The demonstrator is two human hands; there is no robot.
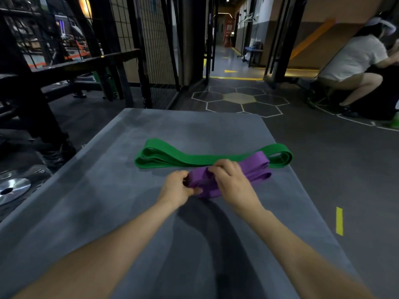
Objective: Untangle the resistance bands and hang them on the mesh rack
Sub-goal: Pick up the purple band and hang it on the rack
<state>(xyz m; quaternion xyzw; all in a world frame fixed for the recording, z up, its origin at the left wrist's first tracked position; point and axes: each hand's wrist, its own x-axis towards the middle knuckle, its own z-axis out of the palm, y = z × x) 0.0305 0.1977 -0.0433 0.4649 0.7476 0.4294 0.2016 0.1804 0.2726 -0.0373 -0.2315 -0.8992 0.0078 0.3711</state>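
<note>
A folded purple resistance band [254,167] lies on a grey padded surface [133,212], its right part crossing over a green band [194,158] stretched left to right just behind it. My left hand [177,188] pinches the purple band's left end. My right hand [231,180] grips the same band from above, near its middle, fingers curled over the folds. A black mesh rack [155,39] stands upright behind the surface, at the upper left.
A black bench frame [71,67] and metal weight plates [13,188] sit to the left. A person in a white shirt [354,61] crouches at the far right. An open doorway [235,50] leads to a corridor beyond the hexagon-marked floor [239,100].
</note>
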